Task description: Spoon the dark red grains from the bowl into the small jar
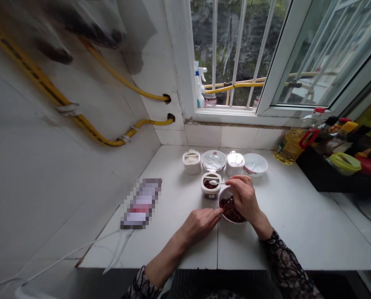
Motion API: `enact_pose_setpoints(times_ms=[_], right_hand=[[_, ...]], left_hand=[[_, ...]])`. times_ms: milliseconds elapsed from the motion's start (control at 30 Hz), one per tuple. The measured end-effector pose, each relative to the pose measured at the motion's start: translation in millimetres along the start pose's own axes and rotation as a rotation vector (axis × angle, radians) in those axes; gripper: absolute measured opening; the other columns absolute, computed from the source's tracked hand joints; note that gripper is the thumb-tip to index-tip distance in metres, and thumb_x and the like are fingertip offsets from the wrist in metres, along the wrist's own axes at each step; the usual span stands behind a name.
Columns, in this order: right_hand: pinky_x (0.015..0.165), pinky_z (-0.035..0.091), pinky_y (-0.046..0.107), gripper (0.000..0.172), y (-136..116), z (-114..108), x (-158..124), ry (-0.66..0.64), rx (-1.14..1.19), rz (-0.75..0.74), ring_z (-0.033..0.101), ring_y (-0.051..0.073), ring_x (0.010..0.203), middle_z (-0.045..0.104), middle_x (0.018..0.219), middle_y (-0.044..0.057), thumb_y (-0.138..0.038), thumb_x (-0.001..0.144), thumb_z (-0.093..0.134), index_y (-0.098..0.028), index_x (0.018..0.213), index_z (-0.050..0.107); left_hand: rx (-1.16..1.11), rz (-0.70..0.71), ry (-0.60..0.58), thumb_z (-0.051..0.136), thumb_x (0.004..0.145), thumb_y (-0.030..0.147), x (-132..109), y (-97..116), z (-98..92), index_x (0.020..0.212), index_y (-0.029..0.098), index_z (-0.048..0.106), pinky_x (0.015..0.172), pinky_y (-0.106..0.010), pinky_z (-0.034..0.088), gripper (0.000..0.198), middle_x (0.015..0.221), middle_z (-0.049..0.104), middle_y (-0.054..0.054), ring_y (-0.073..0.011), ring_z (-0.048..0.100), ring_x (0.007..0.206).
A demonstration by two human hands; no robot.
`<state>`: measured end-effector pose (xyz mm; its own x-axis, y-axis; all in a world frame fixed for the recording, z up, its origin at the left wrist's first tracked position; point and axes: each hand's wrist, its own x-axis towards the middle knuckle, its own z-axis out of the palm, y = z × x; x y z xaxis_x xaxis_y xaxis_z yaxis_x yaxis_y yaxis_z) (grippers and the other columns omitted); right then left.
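Looks like the spooning step to me, jar [211,192] & bowl [235,223] side by side — can't tell which way the dark red bits [230,209] go. R hand [244,197] is closed on the white spoon [221,183], its tip at the jar's open mouth; L hand [201,224] has fingertips at the bowl's rim, but can't tell if it grips or just rests. Next move prob. calls for a level spoon & steady bowl. Jar sits just left of the R hand, a bit beyond the bowl — bowl's partly under that hand, w/ bits inside
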<state>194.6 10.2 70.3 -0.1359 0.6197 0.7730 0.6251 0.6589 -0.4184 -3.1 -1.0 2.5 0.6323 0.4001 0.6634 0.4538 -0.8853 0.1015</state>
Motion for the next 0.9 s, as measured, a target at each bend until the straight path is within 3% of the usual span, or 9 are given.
enact_pose_setpoints(times_ms=[200,367,533,767,900], right_hand=[[0.083,0.048,0.039,0.019,19.0,-18.7,-7.2,0.14,-0.086,0.148,0.063,0.023,0.083,0.068,0.075,0.002,-0.013,0.088,0.05,-0.024,0.085,0.065],[0.087,0.043,0.041,0.018,28.7,-21.3,-13.7,-0.054,-0.194,0.141,0.063,0.022,0.079,0.069,0.072,0.002,-0.012,0.083,0.05,-0.023,0.076,0.063],[0.09,0.041,0.041,0.02,23.1,-14.1,-14.3,-0.231,-0.104,0.197,0.064,0.022,0.084,0.071,0.076,0.003,-0.012,0.08,0.049,-0.023,0.077,0.065],[0.085,0.044,0.038,0.019,25.8,-20.3,-13.0,-0.119,0.054,0.5,0.064,0.022,0.075,0.068,0.06,0.0,-0.021,0.08,0.049,-0.024,0.073,0.066],[0.081,0.045,0.037,0.02,26.4,-21.1,-12.1,-0.1,0.064,0.54,0.063,0.022,0.071,0.066,0.058,-0.001,-0.022,0.08,0.049,-0.024,0.071,0.066]], left_hand=[[-0.005,0.001,-0.009,0.037,0.105,0.021,2.6,1.1,-3.3,0.108,0.015,0.06,0.047,-0.019,0.048,0.025,0.061,0.061,0.002,-0.0108,0.06,0.05],[0.001,0.02,0.001,0.035,0.105,0.019,3.6,1.7,-4.4,0.107,0.015,0.059,0.047,-0.019,0.046,0.024,0.061,0.06,0.002,-0.0107,0.059,0.05],[0.015,0.009,-0.007,0.037,0.105,0.02,1.9,0.7,-2.4,0.108,0.015,0.06,0.047,-0.019,0.046,0.023,0.06,0.058,0.003,-0.0106,0.058,0.05],[-0.007,0.012,0.008,0.034,0.106,0.022,1.6,0.2,-3.0,0.109,0.015,0.057,0.047,-0.02,0.046,0.024,0.062,0.06,0.003,-0.0113,0.06,0.05],[-0.012,0.015,-0.002,0.035,0.106,0.021,1.8,0.5,-3.4,0.11,0.015,0.056,0.047,-0.021,0.046,0.022,0.063,0.061,0.002,-0.0112,0.06,0.05]])
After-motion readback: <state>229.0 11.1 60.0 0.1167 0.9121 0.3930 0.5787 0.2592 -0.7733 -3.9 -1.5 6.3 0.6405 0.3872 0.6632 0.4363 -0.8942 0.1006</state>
